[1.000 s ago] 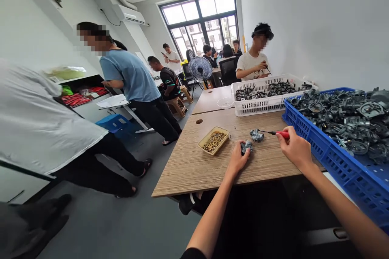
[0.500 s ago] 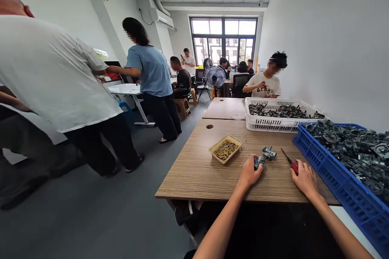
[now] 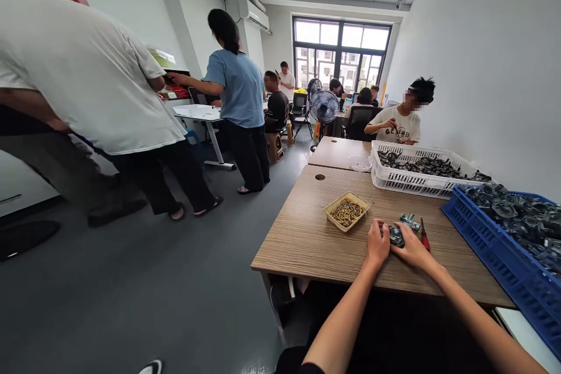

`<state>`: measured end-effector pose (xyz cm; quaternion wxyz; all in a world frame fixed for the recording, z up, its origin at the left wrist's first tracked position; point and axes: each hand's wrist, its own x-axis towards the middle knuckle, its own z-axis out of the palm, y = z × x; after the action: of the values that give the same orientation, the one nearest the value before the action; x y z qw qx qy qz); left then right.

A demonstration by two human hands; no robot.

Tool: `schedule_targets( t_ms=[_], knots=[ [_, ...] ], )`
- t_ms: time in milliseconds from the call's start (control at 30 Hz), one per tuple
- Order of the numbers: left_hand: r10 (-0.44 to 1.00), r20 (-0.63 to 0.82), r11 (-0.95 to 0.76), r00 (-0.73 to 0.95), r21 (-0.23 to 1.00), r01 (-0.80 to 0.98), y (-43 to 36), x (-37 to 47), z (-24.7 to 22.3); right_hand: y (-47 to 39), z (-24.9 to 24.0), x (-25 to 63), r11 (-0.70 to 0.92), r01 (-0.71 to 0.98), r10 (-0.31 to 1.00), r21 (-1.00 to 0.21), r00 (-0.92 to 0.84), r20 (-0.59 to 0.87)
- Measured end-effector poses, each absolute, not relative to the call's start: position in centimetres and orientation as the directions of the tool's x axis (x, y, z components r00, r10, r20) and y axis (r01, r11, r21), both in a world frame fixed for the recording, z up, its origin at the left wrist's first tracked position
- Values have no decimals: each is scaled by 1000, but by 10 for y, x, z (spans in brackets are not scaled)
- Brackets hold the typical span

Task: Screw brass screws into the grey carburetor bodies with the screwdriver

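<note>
A grey metal carburetor (image 3: 397, 236) sits between my hands, low over the table's front part. From its left side my left hand (image 3: 377, 242) grips it, fingers closed. My right hand (image 3: 411, 246) is closed on its right side, partly hiding it. Just behind lies a second carburetor (image 3: 409, 221) on the table. To the right of my right hand rests a screwdriver (image 3: 425, 238) with a red handle and dark shaft. A shallow cream tray (image 3: 337, 225) of small brass pieces (image 3: 346, 212) stands to the left of my hands.
A blue crate (image 3: 486, 251) heaped with metal carburetors borders the wooden table (image 3: 298, 245) on the right. Behind it is a white crate (image 3: 412, 182) of dark parts. A co-worker (image 3: 401, 123) sits at the far end; other people stand at the left.
My right hand has let go of the screwdriver and moved left onto the carburetor in my left hand. The screwdriver now lies on the table. The view has turned left.
</note>
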<state>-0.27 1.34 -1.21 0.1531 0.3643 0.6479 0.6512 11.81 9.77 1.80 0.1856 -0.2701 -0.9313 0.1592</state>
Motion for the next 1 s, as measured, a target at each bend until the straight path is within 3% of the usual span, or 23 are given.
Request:
schedule_targets(
  t_ms=[200,400,600,700,800,933,1000],
  knots=[
    [630,304,-136,-715,949,284,18,-4,-16,99,21,108,798,506,585,-326,-782,217],
    [628,257,-182,-735,966,182,22,-9,-16,89,72,146,802,561,597,-207,-769,230],
    [667,207,-285,-715,958,12,20,-14,-14,90,160,241,769,639,562,37,-702,438],
    [669,208,-296,-714,955,1,20,-14,-14,87,202,308,580,807,667,110,-548,505],
    [681,231,-294,-695,955,30,19,-13,-14,76,232,379,332,938,770,100,-331,545],
    [701,232,-272,-674,961,48,18,-14,-14,48,243,473,-14,1000,822,13,4,570],
    [709,235,-259,-665,964,64,18,-15,-14,32,236,519,-124,992,813,21,89,576]
  ],
)
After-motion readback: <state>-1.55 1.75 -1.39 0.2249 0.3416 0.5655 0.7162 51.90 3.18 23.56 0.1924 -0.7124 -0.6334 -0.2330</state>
